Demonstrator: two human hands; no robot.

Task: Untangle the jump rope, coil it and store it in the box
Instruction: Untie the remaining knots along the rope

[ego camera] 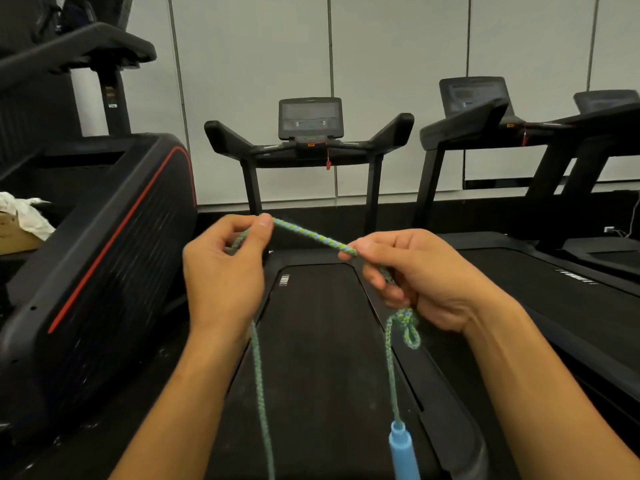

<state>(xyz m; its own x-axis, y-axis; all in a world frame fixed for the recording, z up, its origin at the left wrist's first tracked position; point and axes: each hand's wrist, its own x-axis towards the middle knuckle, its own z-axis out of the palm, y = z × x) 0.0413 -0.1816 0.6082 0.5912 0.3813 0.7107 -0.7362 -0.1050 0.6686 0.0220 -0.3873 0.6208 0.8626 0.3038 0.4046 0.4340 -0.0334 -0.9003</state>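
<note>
A big black treadmill point(311, 358) sits under both hands, with more like it beside it. The left hand point(225, 268) pinches the green and blue jump rope point(313, 236) with thumb and finger. The right hand point(419, 278) is closed around the rope too. A short piece stretches between them. A small knot point(407, 325) hangs under the right hand. A blue handle point(403, 452) dangles lowest.
</note>
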